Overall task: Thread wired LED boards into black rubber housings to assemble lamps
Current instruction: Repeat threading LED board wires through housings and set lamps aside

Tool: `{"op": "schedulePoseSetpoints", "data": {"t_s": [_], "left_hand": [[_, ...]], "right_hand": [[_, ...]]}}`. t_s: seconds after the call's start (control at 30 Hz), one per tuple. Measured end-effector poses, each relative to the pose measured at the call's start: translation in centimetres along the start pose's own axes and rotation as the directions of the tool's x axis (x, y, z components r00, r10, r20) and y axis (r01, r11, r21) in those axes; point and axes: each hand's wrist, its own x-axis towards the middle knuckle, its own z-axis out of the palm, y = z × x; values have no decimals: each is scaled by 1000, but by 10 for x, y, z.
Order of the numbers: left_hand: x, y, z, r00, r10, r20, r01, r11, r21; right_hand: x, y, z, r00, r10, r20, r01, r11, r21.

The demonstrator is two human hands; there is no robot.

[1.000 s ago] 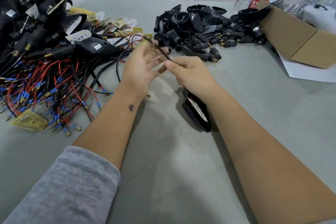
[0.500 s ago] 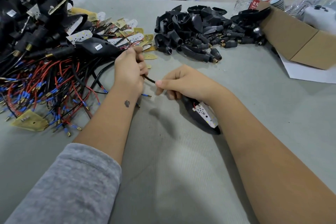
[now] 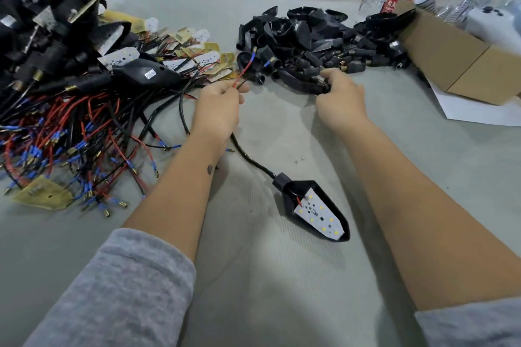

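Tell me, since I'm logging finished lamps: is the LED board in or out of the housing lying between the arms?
In. The white LED board sits inside the black housing, its cable exiting the neck.

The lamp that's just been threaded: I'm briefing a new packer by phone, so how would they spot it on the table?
Look at the bare grey table between the person's two forearms, nearer than the heaps. There lies one black arrowhead-shaped rubber housing with a white LED board face up inside, its black cable running to the left hand. Unlike the piled housings, it lies alone.
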Motion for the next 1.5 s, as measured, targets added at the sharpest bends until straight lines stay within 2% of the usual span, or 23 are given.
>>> {"op": "schedulePoseSetpoints", "data": {"t_s": [0.1, 0.23, 0.33, 0.43, 0.5, 0.57, 0.63, 0.7, 0.77, 0.8, 1.1, 1.23, 1.5], "left_hand": [[0, 3, -2, 999, -28, 22, 30, 997, -74], [-3, 4, -4, 999, 25, 46, -20, 994, -110], [-7, 3, -4, 996, 72, 60, -69, 996, -51], [-12, 5, -5, 994, 94, 61, -92, 995, -35], [-14, 6, -6, 993, 103, 59, -102, 994, -27], [-15, 7, -6, 993, 101, 60, -99, 995, -33], [-15, 7, -6, 993, 99, 65, -97, 995, -40], [-15, 6, -6, 992, 104, 70, -101, 994, -47], [-15, 6, -6, 991, 115, 73, -111, 992, -55], [-16, 5, -6, 990, 120, 74, -115, 992, -59], [-18, 7, -4, 981, 172, 92, -166, 984, -67], [-20, 8, -4, 979, 162, 120, -155, 986, -65], [-20, 9, -4, 976, 174, 129, -175, 985, -1]], "right_hand": [[8, 5, 5, 1000, -26, -3, 25, 992, -121], [12, 12, 12, 995, -37, -89, 32, 997, -63], [8, 14, 14, 988, 6, -153, 6, 997, 81], [1, 9, 9, 962, 121, -246, -25, 932, 362], [-3, 0, 6, 926, 211, -313, 9, 818, 575], [-7, -11, 1, 924, 266, -274, 35, 655, 754], [-10, -25, 2, 958, 265, -107, -24, 447, 894], [-16, -38, 12, 972, 223, 80, -133, 235, 963], [-24, -47, 25, 960, 193, 204, -222, 79, 972], [-28, -50, 31, 952, 185, 242, -253, 36, 967], [-27, -34, 25, 940, 70, 335, -331, -58, 942], [-27, -35, 25, 934, 75, 350, -342, -103, 934], [-31, -36, 23, 950, 4, 312, -311, -48, 949]]}}
